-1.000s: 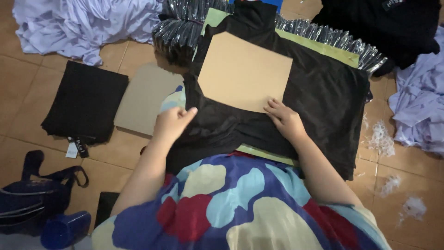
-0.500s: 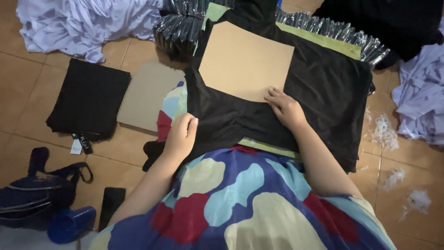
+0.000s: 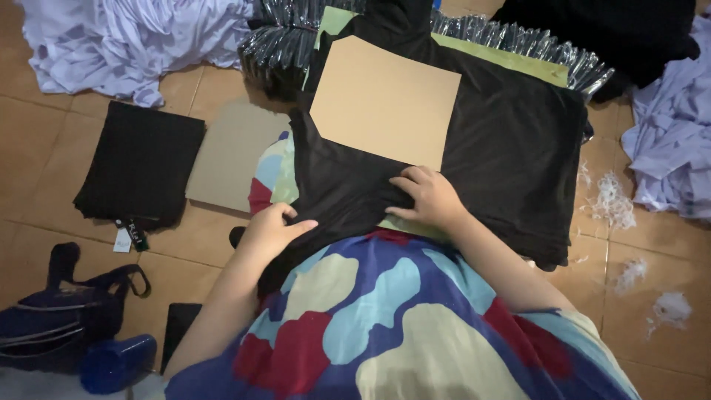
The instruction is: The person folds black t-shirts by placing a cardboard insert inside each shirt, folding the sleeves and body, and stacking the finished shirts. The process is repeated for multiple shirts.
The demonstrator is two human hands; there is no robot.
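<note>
Black garment (image 3: 511, 148) lies spread over the person's lap with a tan cardboard sheet (image 3: 385, 100) on top, its near hem bunched in the closed grip of the left hand (image 3: 270, 230) and of the right hand (image 3: 426, 196) just below the cardboard.

Floor of orange-brown tiles (image 3: 44, 155) with pale grout lines. Heaps of lavender cloth (image 3: 126, 41) upper left and at right edge (image 3: 670, 144). Folded black garment (image 3: 141, 163) and flat grey cardboard (image 3: 233, 155) at left. Dark blue bag (image 3: 59, 315) lower left. White scraps (image 3: 611, 200) on tiles at right. Light dim, even.
</note>
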